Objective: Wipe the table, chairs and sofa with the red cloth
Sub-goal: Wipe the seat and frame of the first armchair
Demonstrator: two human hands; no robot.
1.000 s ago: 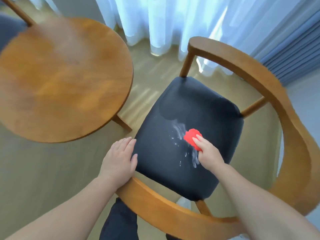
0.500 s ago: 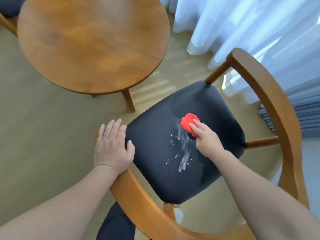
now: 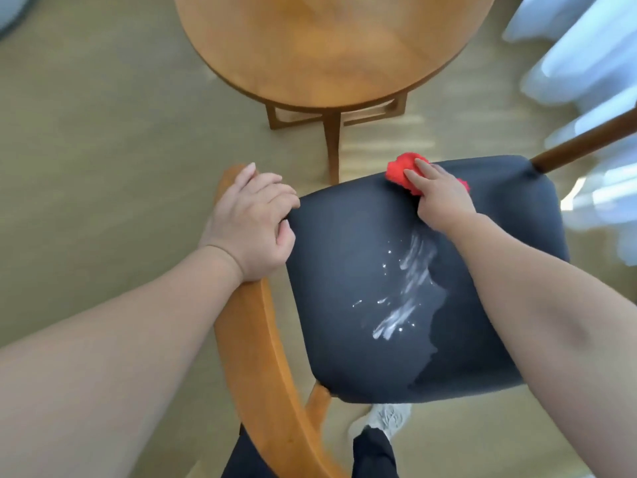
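Observation:
A wooden chair has a dark cushioned seat with white smears across its middle. My right hand presses the bunched red cloth onto the seat's far edge, fingers laid over it; a bit of cloth shows past the hand on the right. My left hand rests on the end of the curved wooden armrest, fingers curled over it at the seat's left corner. The round wooden table stands just beyond the chair.
The table's legs stand close to the seat's far edge. White curtains hang at the right. Beige floor spreads to the left. My shoe and dark trouser legs show below the seat.
My right hand has slid the red cloth from the smeared middle of the seat out to its far edge. The view has swung, bringing the table straight ahead. My left hand stays on the armrest.

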